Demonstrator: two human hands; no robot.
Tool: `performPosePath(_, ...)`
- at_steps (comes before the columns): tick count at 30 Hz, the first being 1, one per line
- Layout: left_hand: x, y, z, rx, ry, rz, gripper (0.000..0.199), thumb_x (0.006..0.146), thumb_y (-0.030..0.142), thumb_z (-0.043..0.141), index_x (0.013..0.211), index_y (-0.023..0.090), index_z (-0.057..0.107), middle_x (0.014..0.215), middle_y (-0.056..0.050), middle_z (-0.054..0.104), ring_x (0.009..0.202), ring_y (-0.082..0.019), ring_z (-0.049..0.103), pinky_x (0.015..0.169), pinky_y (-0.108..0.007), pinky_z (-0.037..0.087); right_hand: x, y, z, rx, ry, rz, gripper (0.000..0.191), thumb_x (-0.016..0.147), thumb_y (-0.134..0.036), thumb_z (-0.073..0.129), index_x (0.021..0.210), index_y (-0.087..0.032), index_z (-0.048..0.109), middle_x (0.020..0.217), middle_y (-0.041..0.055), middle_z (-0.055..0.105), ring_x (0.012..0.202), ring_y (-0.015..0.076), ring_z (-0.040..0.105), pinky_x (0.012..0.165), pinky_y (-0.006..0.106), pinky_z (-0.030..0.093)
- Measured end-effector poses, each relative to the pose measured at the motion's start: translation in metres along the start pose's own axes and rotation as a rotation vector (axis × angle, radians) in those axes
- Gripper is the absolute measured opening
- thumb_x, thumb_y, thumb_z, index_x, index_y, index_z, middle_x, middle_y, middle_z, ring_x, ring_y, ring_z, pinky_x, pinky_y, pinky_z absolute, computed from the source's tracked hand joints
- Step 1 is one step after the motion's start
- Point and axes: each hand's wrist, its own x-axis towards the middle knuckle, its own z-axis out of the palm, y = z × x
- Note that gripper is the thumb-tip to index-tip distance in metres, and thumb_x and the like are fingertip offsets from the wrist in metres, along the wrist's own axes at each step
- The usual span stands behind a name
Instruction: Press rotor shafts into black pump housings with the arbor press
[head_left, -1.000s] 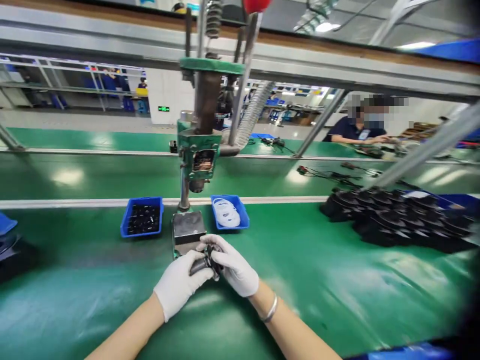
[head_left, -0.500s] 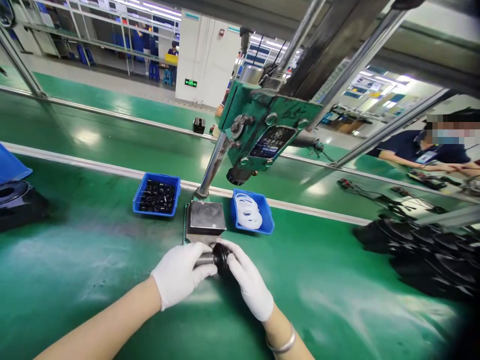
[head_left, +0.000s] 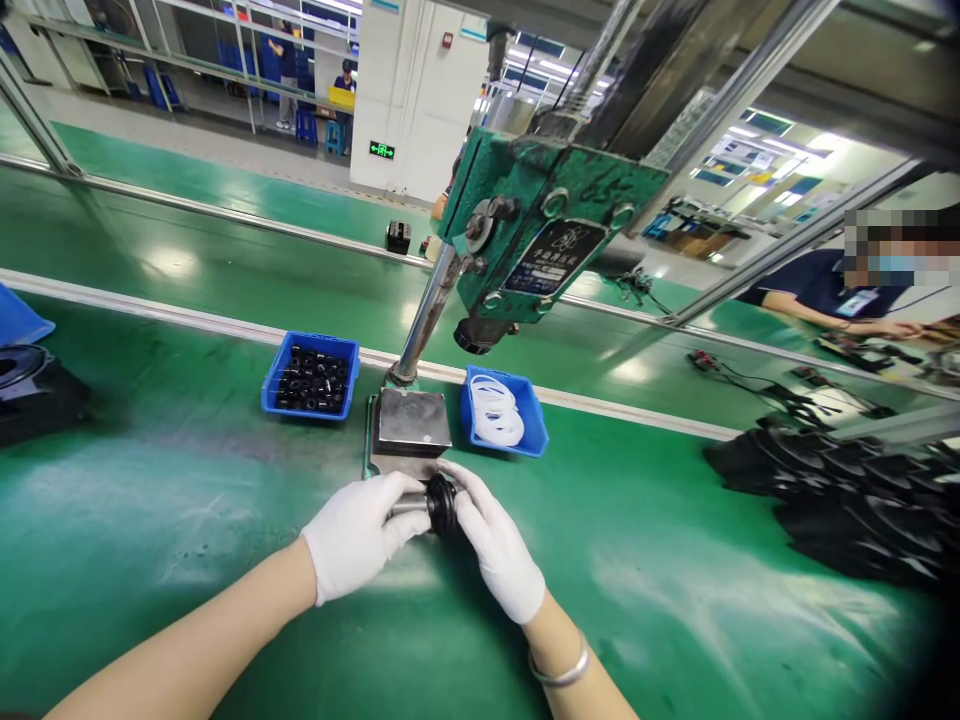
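My left hand point(head_left: 361, 535), in a white glove, is closed round a grey metal cylinder point(head_left: 409, 504). On the cylinder's right end sits a black grooved ring point(head_left: 441, 503). The gloved fingers of my right hand point(head_left: 496, 548) curl over this ring from the right and hide part of it. Both hands are just in front of the base of a green hand press, whose flat steel block point(head_left: 413, 421) lies behind them. The green press head point(head_left: 536, 235) hangs above on its steel column.
Left of the press, a blue bin point(head_left: 310, 377) holds small black parts; to its right, another blue bin point(head_left: 536, 415) holds white rings. Large black housings point(head_left: 862, 500) stand at the right, another point(head_left: 41, 392) at the far left. A co-worker point(head_left: 825, 285) sits across the bench.
My view has shifted slightly, so the bench appears a little higher. Both hands keep their hold on the cylinder and ring, with little visible movement.
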Motion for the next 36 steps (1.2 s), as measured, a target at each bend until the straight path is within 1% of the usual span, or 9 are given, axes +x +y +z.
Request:
performPosePath(8, 0.001, 0.001, -0.001, 0.0, 0.005, -0.036, 0.021, 0.094, 0.035, 0.055, 0.111, 0.022, 0.059, 0.108, -0.002, 0.072, 0.102, -0.022, 0.065, 0.087, -0.031, 0.047, -0.001, 0.003, 0.0, -0.047, -0.006, 0.001, 0.053, 0.096, -0.059, 0.04, 0.133, -0.023, 0.053, 0.138, 0.0096, 0.057, 0.13, 0.0268, 0.05, 0.115, 0.044, 0.033)
performPosePath(12, 0.001, 0.002, -0.002, -0.037, 0.002, -0.029, 0.022, 0.095, 0.036, 0.053, 0.11, 0.021, 0.059, 0.106, -0.002, 0.072, 0.099, -0.021, 0.066, 0.087, -0.029, 0.047, -0.001, 0.001, 0.0, 0.002, -0.006, 0.058, 0.057, 0.094, -0.062, 0.042, 0.133, -0.022, 0.053, 0.132, 0.0114, 0.061, 0.105, 0.026, 0.065, 0.096, 0.042, 0.049)
performPosePath(16, 0.0, -0.002, -0.001, -0.052, 0.009, -0.044, 0.024, 0.094, 0.037, 0.053, 0.11, 0.022, 0.06, 0.109, -0.004, 0.071, 0.103, -0.023, 0.065, 0.089, -0.031, 0.047, 0.001, 0.001, 0.004, 0.216, -0.063, 0.169, 0.066, 0.093, -0.064, 0.04, 0.138, -0.017, 0.045, 0.082, 0.0079, 0.073, 0.058, 0.0202, 0.066, 0.061, 0.035, 0.054)
performPosePath(20, 0.0, -0.003, 0.0, -0.138, 0.01, -0.07, 0.028, 0.093, 0.041, 0.053, 0.11, 0.021, 0.062, 0.107, -0.005, 0.07, 0.097, -0.022, 0.064, 0.084, -0.03, 0.048, 0.002, 0.003, 0.004, 0.26, -0.031, 0.203, 0.068, 0.093, -0.065, 0.039, 0.138, -0.014, 0.044, 0.06, 0.003, 0.066, 0.045, 0.0194, 0.06, 0.047, 0.032, 0.049)
performPosePath(22, 0.001, -0.001, -0.001, -0.201, -0.016, -0.118, 0.033, 0.091, 0.047, 0.054, 0.108, 0.02, 0.063, 0.092, -0.002, 0.068, 0.075, -0.017, 0.061, 0.068, -0.027, 0.047, 0.0, 0.003, -0.001, 0.169, 0.084, 0.12, 0.058, 0.095, -0.06, 0.041, 0.132, -0.017, 0.049, 0.062, 0.002, 0.064, 0.049, 0.0183, 0.059, 0.053, 0.033, 0.051)
performPosePath(24, 0.002, 0.002, -0.003, -0.289, -0.058, -0.186, 0.039, 0.09, 0.053, 0.052, 0.105, 0.018, 0.061, 0.072, 0.003, 0.059, 0.053, -0.011, 0.049, 0.052, -0.024, 0.039, -0.002, 0.003, -0.007, 0.124, 0.156, -0.038, 0.042, 0.095, -0.051, 0.048, 0.126, -0.021, 0.053, 0.083, 0.006, 0.067, 0.07, 0.0197, 0.065, 0.069, 0.035, 0.055)
performPosePath(26, 0.003, 0.003, -0.005, -0.388, -0.095, -0.243, 0.045, 0.086, 0.059, 0.052, 0.099, 0.016, 0.058, 0.062, 0.007, 0.048, 0.044, -0.008, 0.038, 0.045, -0.023, 0.03, -0.005, 0.002, -0.011, 0.11, 0.095, -0.197, 0.032, 0.093, -0.039, 0.055, 0.122, -0.025, 0.052, 0.116, 0.0101, 0.062, 0.101, 0.0233, 0.063, 0.087, 0.037, 0.053)
performPosePath(28, 0.004, 0.003, -0.007, -0.466, -0.121, -0.272, 0.049, 0.082, 0.064, 0.053, 0.09, 0.016, 0.054, 0.059, 0.008, 0.043, 0.041, -0.007, 0.034, 0.043, -0.022, 0.026, -0.006, 0.002, -0.011, 0.058, -0.021, -0.29, 0.035, 0.089, -0.026, 0.059, 0.123, -0.027, 0.05, 0.132, 0.0105, 0.05, 0.121, 0.026, 0.052, 0.098, 0.04, 0.048)
performPosePath(36, 0.004, -0.003, -0.004, -0.474, -0.247, -0.296, 0.054, 0.074, 0.072, 0.054, 0.082, 0.019, 0.049, 0.054, 0.01, 0.034, 0.047, -0.008, 0.026, 0.047, -0.024, 0.02, -0.008, 0.003, 0.006, -0.107, -0.053, -0.361, 0.04, 0.073, -0.006, 0.055, 0.106, -0.025, 0.044, 0.108, 0.0069, 0.046, 0.1, 0.0218, 0.051, 0.088, 0.036, 0.049)
